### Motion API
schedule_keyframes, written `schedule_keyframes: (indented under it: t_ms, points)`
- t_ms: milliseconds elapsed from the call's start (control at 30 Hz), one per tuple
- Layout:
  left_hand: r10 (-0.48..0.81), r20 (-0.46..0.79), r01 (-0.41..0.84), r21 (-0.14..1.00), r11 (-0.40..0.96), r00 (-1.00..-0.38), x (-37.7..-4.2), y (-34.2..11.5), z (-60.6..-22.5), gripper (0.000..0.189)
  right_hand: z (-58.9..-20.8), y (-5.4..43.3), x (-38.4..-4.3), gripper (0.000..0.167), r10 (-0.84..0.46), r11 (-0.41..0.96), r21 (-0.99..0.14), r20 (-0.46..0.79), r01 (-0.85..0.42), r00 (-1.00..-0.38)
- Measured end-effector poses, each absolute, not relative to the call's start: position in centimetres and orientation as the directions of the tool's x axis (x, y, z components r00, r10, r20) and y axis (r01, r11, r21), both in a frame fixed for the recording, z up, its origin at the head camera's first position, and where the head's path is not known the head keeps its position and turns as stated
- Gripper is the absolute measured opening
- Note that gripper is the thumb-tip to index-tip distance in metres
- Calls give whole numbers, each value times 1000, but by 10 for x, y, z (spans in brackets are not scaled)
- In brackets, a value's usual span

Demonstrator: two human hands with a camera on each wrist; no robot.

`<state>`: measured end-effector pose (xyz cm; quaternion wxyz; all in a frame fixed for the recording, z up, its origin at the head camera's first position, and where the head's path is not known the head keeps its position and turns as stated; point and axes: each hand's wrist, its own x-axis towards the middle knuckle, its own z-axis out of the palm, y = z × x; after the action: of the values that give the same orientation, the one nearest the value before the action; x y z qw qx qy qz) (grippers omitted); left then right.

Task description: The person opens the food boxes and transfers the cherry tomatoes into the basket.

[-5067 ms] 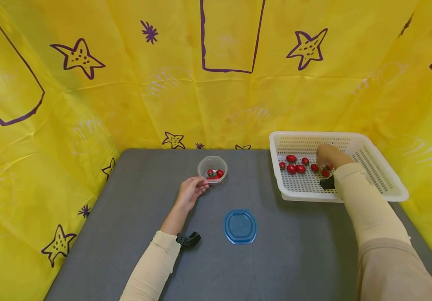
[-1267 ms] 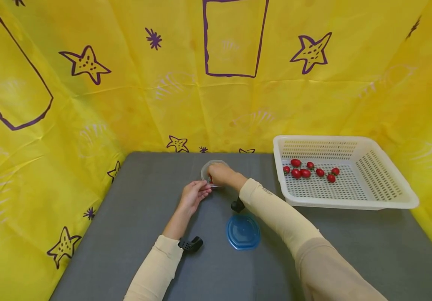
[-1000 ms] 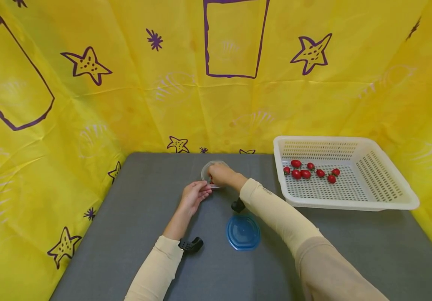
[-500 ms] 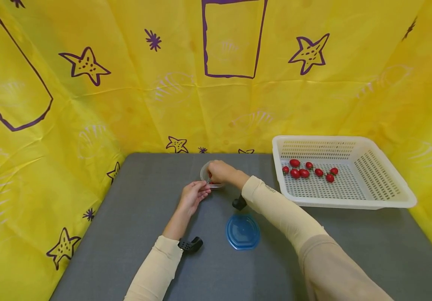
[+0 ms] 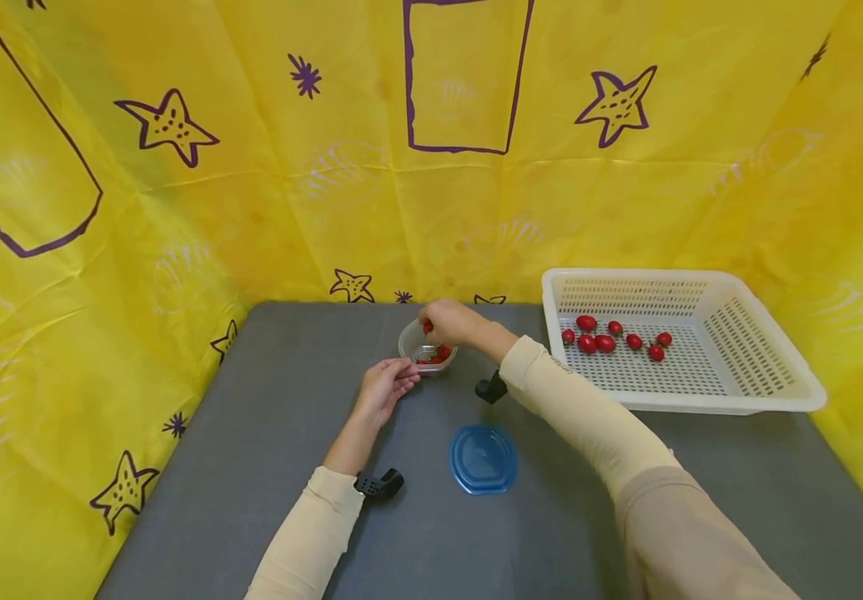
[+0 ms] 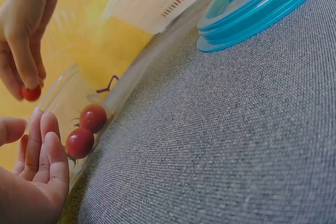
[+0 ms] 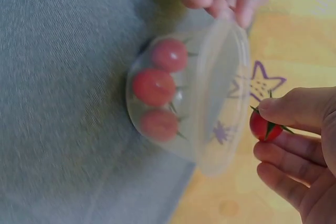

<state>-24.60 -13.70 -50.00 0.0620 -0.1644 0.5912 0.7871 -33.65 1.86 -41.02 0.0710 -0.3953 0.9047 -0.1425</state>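
In the right wrist view, my right hand (image 7: 302,135) pinches a red cherry tomato (image 7: 264,126) with a green calyx between thumb and fingers. It is just above the mouth of a small clear plastic container (image 5: 405,340). Several cherry tomatoes (image 7: 154,86) lie inside that container, seen through its wall. My left hand (image 5: 382,387) holds the container's near-left rim between thumb and fingertips. A blue lid (image 5: 484,460) lies flat on the grey table, nearer to me than the container.
To the right stands a white perforated basket (image 5: 701,403) with several cherry tomatoes (image 5: 605,343) in its left half. The grey tabletop (image 5: 251,467) meets a yellow patterned cloth (image 5: 266,217) at the back and sides.
My right hand went from the basket into the container, stayed there, and has now risen to its rim pinching a tomato. The left hand keeps its place on the rim.
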Motion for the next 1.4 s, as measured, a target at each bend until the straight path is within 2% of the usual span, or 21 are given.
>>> schedule_keyframes:
  t_ms: [333,533,833,1167,1400]
  points:
    - [-107,-326,-283,913,-294,-939,-245,-137,-502,11,-382,44,-338,11,-741,632,-341,-4,-696,-671]
    - [-110,-333,-289,910,-297,-936,-247,-138,-503,11,-374,63,-343,5,-750,626,-294,28,-723,-661]
    - [-118,-343,-296,908,-298,-932,-246,-136,-501,11,-361,91,-348,8,-738,632,-272,73,-725,-671]
    - [-119,-344,-299,910,-288,-932,-245,-136,-502,13,-341,132,-358,25,-631,716,-377,12,-588,-776]
    - [-112,-337,-296,914,-278,-935,-247,-138,-503,14,-335,163,-364,21,-580,747,-366,48,-555,-813]
